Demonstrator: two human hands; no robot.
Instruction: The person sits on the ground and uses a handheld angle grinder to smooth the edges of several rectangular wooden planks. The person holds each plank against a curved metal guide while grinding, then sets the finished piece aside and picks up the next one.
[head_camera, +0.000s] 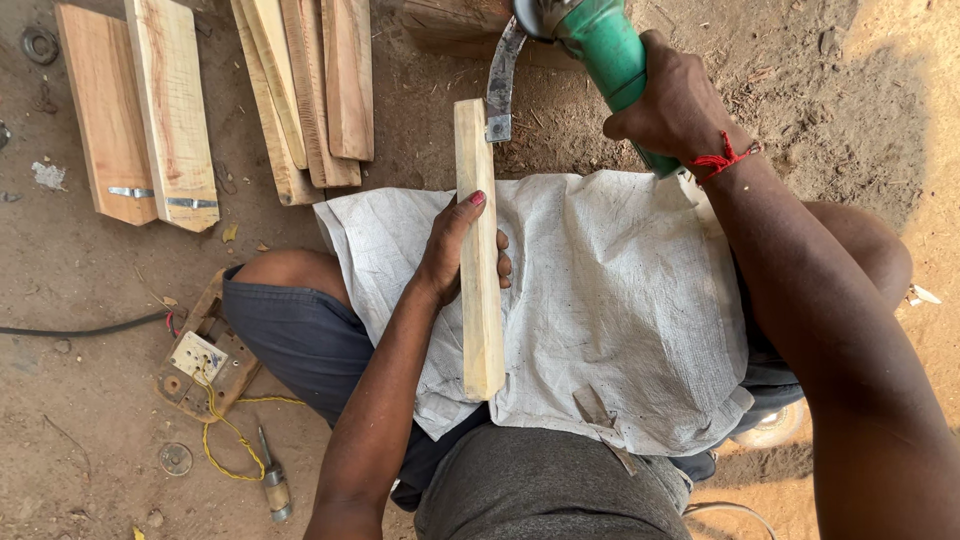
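1. My left hand grips the wooden slat flat across the white sack on my lap, steadying it;
2. My right hand clasps the green angle grinder at the slat's far end.

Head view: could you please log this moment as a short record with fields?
left hand: left hand grips the pale wooden slat mid-length
right hand: right hand holds the green angle grinder
contact: grinder guard at the slat's far end
lap cover: white woven sack
ground, left: wooden boards, socket board, screwdriver
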